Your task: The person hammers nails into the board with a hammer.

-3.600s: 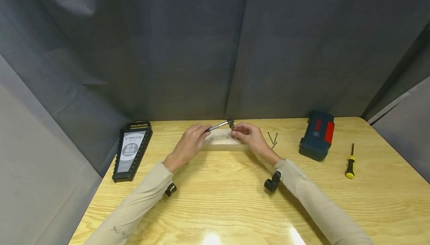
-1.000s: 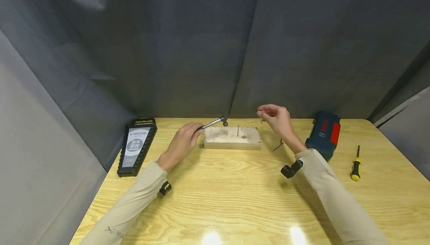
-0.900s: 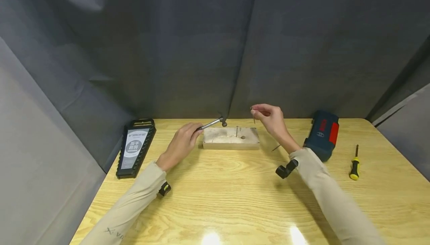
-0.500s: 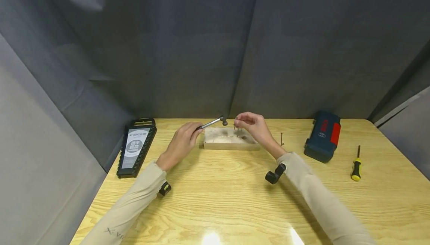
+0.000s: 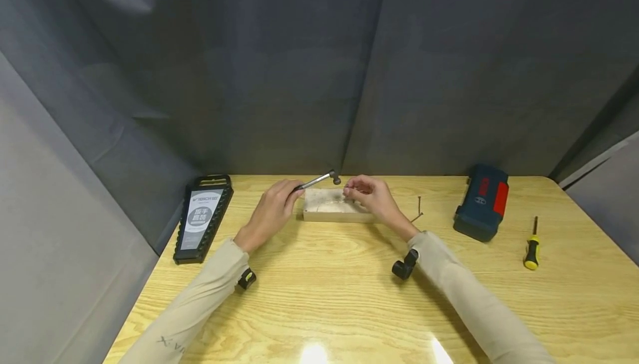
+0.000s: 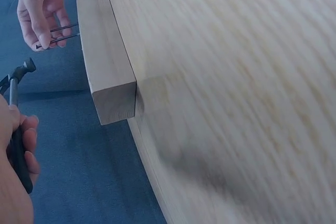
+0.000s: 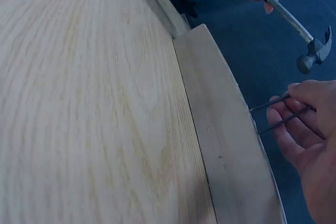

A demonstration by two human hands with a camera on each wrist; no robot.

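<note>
On the bench, close to the middle of its far edge, a rectangular wooden block lies flat, its long sides roughly parallel to that edge. The left hand has its fingers curled round the dark grip of a claw hammer, whose head is held up above the block, apart from it and from the nails. The right hand, over the block's right half, pinches an upright nail between thumb and fingertips, the point down at the block's top face; how deep it sits cannot be told. A second nail stands in that same face just beside it, nearer the block's right end and partly among the curled fingers.

Off the block's right end, at least two loose nails lie on the bench near the right forearm. Towards the far right corner is a dark blue Bosch case with a red panel. Nearer the right edge, a yellow-and-black screwdriver lies with its shaft towards the far edge. By the left edge, near the far left corner, lies a black wrench-set holder with a pale label. A dark grey curtain hangs behind the far edge.
</note>
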